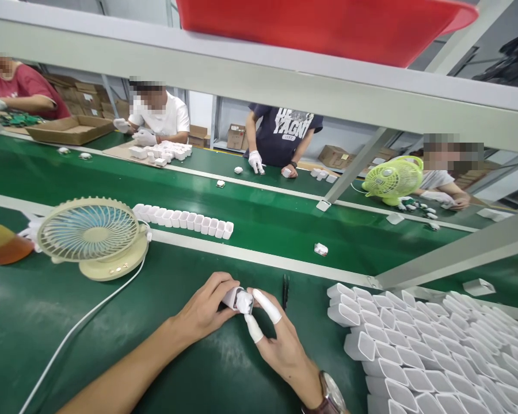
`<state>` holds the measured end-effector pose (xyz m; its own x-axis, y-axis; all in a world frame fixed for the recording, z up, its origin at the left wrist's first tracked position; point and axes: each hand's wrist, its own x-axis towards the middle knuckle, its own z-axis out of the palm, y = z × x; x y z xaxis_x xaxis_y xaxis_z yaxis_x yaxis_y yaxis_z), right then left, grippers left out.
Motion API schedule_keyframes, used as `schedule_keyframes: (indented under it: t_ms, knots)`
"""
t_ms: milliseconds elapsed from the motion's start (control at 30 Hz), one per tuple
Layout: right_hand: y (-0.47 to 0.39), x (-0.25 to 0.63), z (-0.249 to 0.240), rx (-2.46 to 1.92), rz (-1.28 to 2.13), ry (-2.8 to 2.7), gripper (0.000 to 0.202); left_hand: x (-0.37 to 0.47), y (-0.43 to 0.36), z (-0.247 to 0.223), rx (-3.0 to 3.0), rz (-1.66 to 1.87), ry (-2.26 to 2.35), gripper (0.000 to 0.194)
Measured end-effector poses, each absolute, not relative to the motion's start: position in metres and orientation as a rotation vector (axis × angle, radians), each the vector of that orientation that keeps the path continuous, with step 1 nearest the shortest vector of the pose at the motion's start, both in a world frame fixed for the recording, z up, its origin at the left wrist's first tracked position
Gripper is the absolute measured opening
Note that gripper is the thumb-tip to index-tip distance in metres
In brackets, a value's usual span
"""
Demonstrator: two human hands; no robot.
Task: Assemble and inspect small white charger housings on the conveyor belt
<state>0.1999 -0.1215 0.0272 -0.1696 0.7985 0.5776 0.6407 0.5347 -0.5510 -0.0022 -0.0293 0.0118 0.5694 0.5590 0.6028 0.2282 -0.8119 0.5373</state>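
Observation:
My left hand grips a small white plastic housing between thumb and fingers, its open end turned to the right. At that opening sits a white part with dark edges; how deep it lies inside cannot be made out. White finger cots cover the thumb and index finger of my right hand, which pinch this part from the right. Just beyond my right hand, a pair of black tweezers lies on the green bench.
Many white housings stand packed at right; another row lines the green conveyor. A cream fan with its cable is at left. A metal post and overhead shelf with a red bin frame the view. Co-workers sit opposite.

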Motion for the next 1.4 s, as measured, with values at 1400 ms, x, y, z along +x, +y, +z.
schedule_keyframes:
  t_ms: [1400]
  knots:
    - [-0.1194,0.203,0.0266,-1.269,0.334,-1.948,0.05,-0.0052,-0.0323,0.0074,2.278,0.812,0.693,0.025]
